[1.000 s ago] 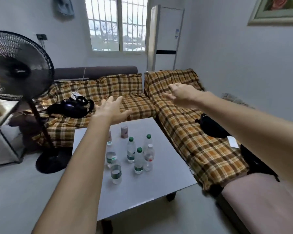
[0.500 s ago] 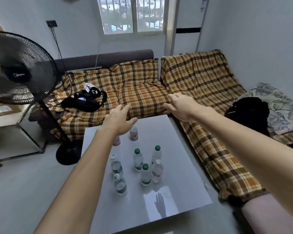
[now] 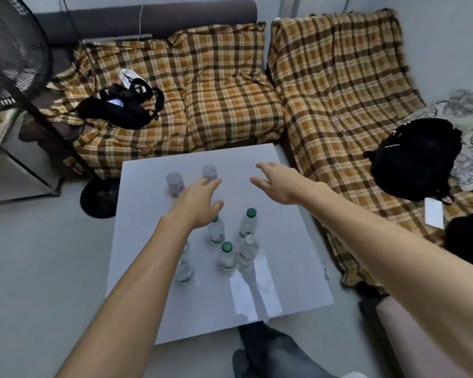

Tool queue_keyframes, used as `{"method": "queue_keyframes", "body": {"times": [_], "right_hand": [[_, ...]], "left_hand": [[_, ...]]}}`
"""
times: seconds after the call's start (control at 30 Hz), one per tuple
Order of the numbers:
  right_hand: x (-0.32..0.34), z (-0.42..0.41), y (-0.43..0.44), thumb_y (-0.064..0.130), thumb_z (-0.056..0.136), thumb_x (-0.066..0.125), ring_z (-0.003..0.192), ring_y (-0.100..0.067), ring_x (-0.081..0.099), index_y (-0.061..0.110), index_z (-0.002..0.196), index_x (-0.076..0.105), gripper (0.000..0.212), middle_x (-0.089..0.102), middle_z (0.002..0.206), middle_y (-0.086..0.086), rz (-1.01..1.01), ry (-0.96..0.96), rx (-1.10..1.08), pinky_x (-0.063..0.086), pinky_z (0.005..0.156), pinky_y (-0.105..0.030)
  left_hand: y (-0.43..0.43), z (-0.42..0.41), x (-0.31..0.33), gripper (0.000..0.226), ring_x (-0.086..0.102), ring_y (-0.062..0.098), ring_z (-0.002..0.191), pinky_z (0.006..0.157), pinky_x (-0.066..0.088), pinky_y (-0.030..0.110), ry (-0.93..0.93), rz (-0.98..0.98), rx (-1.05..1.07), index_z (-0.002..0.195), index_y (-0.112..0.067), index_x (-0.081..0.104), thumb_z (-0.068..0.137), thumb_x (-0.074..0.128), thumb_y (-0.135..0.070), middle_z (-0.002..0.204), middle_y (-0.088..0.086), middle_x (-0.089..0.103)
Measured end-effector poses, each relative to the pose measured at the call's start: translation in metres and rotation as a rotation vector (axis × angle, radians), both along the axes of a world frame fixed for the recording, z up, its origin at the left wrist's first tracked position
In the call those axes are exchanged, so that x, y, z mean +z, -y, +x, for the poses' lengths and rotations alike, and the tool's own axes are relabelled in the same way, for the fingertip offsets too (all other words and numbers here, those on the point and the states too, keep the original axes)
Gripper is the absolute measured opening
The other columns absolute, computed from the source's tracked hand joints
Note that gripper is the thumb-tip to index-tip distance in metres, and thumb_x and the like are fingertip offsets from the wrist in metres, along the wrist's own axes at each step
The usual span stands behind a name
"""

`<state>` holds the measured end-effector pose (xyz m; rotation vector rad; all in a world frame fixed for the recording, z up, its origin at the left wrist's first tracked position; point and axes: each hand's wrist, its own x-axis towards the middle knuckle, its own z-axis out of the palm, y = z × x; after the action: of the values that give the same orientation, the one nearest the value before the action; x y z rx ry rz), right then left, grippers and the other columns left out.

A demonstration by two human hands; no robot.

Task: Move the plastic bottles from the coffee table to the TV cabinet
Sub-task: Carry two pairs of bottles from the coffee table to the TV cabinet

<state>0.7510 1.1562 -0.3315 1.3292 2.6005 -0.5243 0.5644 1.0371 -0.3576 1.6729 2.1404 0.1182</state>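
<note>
Several clear plastic bottles stand in a cluster on the white coffee table (image 3: 290, 285): a green-capped one (image 3: 248, 223) at the right, another green-capped one (image 3: 227, 256) in front, a white-capped one (image 3: 247, 252) beside it, and one (image 3: 185, 272) partly behind my left forearm. Two small cups (image 3: 174, 182) (image 3: 210, 172) stand farther back. My left hand (image 3: 195, 204) hovers open above the bottles, fingers spread. My right hand (image 3: 277, 182) is open too, over the table's far right part. Neither touches a bottle.
A plaid-covered corner sofa (image 3: 219, 105) wraps the far and right sides of the table. Black bags lie on it at the left (image 3: 120, 106) and right (image 3: 415, 159). A standing fan (image 3: 14, 50) is at the left, its base (image 3: 100, 196) by the table corner. My leg (image 3: 268, 350) is below.
The view has tilted down and closer over the table. Both hands have lowered toward the bottles, the left now right above the cluster.
</note>
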Motion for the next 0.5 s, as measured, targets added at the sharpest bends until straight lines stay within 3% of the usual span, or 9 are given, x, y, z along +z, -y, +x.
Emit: {"method": "queue_keyframes", "body": {"times": [0.23,0.5], "right_hand": [[-0.082,-0.010,-0.008,0.034,0.102,0.042,0.127,-0.035,0.050,0.023,0.146,0.042,0.046,0.051,0.141,-0.014,-0.170,0.073,0.081,0.041,0.106,-0.045],[-0.172,-0.001,0.012,0.018,0.092,0.057,0.127,-0.033,0.050,0.027,0.145,0.045,0.055,0.049,0.141,-0.010,-0.394,0.221,0.162,0.046,0.097,-0.041]], "left_hand": [[-0.010,0.016,-0.083,0.046,0.057,0.031,0.126,0.100,0.049,0.042,0.084,-0.195,0.050,0.140,-0.027,0.054,0.094,0.051,-0.024,0.140,0.008,0.059],[-0.009,0.044,-0.163,0.051,0.055,0.034,0.126,0.096,0.048,0.041,0.103,-0.358,0.092,0.140,-0.025,0.054,0.091,0.063,-0.034,0.136,0.011,0.058]]}}
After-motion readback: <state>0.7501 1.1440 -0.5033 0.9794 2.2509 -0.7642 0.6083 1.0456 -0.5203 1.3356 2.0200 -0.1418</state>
